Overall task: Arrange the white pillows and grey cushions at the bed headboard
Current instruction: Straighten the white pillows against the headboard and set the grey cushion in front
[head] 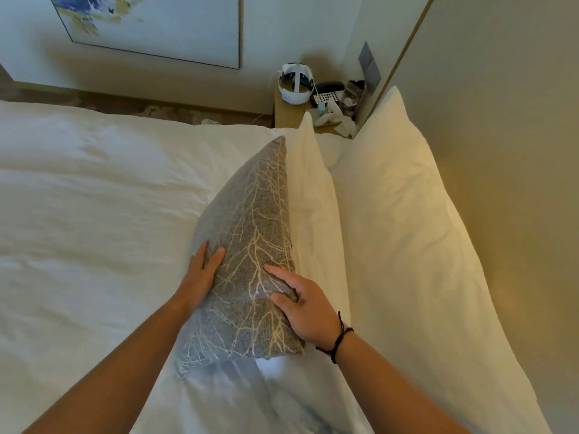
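A grey cushion (250, 233) with a gold branch pattern stands on edge on the bed, leaning against a white pillow (316, 214). Behind that, a second white pillow (404, 233) leans on the beige headboard (513, 151). My left hand (202, 274) presses flat on the cushion's left face, fingers spread. My right hand (305, 303), with a dark cord bracelet at the wrist, grips the cushion's top edge near its right side. Another white pillow (250, 399) lies below the cushion, partly hidden by my arms.
The white duvet (94, 214) covers the bed to the left. A wooden nightstand (286, 115) at the far corner holds a white headset (296, 84), a phone, a remote and tissues. A framed picture (163, 26) hangs on the wall.
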Demonstrator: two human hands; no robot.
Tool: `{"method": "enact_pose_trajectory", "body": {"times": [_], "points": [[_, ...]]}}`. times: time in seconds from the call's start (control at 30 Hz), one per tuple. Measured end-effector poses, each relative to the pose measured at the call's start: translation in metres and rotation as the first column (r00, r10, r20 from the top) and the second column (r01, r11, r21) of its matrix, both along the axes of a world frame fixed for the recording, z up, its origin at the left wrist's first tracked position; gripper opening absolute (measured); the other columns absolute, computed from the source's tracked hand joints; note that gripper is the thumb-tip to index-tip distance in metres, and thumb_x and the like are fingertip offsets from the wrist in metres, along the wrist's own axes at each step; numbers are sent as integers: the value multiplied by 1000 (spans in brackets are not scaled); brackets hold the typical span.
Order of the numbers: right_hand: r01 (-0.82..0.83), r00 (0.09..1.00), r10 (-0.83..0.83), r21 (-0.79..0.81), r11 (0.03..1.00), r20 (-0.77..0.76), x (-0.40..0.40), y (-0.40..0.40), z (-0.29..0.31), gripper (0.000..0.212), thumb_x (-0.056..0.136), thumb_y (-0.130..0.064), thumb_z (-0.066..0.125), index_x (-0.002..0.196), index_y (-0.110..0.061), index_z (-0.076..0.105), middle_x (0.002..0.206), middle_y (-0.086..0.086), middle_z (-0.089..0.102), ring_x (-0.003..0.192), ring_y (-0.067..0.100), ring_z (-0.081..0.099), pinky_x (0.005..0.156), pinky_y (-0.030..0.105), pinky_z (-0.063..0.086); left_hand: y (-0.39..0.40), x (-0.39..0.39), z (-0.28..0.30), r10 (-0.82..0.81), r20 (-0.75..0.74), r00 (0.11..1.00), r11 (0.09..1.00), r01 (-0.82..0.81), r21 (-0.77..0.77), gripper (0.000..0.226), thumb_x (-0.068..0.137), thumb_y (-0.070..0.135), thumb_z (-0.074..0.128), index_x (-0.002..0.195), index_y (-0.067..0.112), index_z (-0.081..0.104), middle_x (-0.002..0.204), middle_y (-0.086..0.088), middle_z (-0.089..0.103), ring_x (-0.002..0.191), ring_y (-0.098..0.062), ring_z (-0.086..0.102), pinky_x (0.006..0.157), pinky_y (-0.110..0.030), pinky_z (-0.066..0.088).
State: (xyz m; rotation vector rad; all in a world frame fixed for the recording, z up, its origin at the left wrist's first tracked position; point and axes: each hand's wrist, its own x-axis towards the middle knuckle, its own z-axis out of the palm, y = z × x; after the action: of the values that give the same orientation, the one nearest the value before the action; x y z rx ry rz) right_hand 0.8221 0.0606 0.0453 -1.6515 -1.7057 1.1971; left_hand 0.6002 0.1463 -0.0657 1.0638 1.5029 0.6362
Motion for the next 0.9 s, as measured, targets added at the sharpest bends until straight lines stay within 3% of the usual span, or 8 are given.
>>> {"method": "enact_pose_trajectory", "body": {"times": [0.07, 0.13, 0.23, 0.37, 0.5, 0.67, 0.77, 0.9], "points": [[15, 999, -15, 3, 1000, 46, 3, -9, -6, 48, 97, -23, 55, 137, -48, 47, 132, -12, 62, 117, 3, 57, 98, 22, 45, -5, 11, -6, 19, 34, 999, 1000, -18, -9, 96, 74, 88, 41, 154, 44, 10, 164, 4, 15, 149, -20, 18, 120, -51, 18], [47, 997, -48, 10, 999, 65, 7, -15, -7, 50, 96, -24, 53, 135, -54, 44, 104, -5, 73, 89, 12, 66, 76, 23, 53, -4, 25, -7, 10, 74, 997, 1000, -8, -20, 100, 71, 92, 40, 153, 46, 6, 164, 6, 13, 150, -19, 16, 120, -53, 17], [71, 993, -75, 55, 996, 90, 18, -21, 1, 49, 96, -23, 53, 135, -52, 47, 66, -17, 65, 49, 6, 53, 49, 9, 38, -3, 53, -4, -6, 198, 980, 999, 14, -40, 98, 72, 90, 41, 154, 46, 8, 164, 6, 18, 149, -20, 22, 119, -54, 21], [120, 985, -133, 115, 986, 110, 51, -32, 18, 43, 96, -25, 55, 131, -51, 52, 62, -18, 64, 48, 7, 53, 49, 12, 37, -4, 99, 2, -48, 321, 946, 997, 67, -48, 99, 69, 93, 43, 152, 48, 15, 160, 3, 30, 145, -24, 32, 116, -57, 27], [199, 965, -218, 137, 970, 147, 80, -44, 26, 43, 96, -23, 57, 127, -52, 55, 56, -21, 60, 46, 4, 53, 47, 7, 33, -4, 134, 6, -122, 225, 967, 991, 131, -26, 103, 64, 99, 31, 152, 51, 5, 164, 12, 12, 151, -17, 8, 120, -58, 13], [115, 962, -129, 74, 991, 242, 54, -27, 9, 42, 97, -25, 55, 133, -46, 53, 103, -22, 70, 79, -1, 60, 69, 1, 37, 5, 120, -7, -56, 145, 988, 997, 62, -38, 103, 71, 89, 28, 156, 38, 5, 165, 3, 11, 151, -21, 11, 121, -54, 12], [105, 950, -129, 98, 990, 285, 41, -16, 3, 43, 96, -27, 53, 136, -43, 50, 111, -15, 70, 85, 0, 63, 77, 10, 45, 8, 112, -4, -37, 138, 990, 998, 44, -49, 108, 66, 90, 28, 157, 35, 9, 166, 4, 8, 152, -21, 6, 121, -57, 11], [101, 960, -114, 64, 993, 256, 52, -26, 6, 42, 95, -35, 54, 133, -52, 48, 70, -17, 67, 60, -1, 59, 56, 8, 39, -4, 110, 11, -20, 90, 996, 1000, 19, 3, 100, 74, 86, 26, 157, 36, 2, 166, 5, 5, 152, -19, 3, 121, -55, 9]]}}
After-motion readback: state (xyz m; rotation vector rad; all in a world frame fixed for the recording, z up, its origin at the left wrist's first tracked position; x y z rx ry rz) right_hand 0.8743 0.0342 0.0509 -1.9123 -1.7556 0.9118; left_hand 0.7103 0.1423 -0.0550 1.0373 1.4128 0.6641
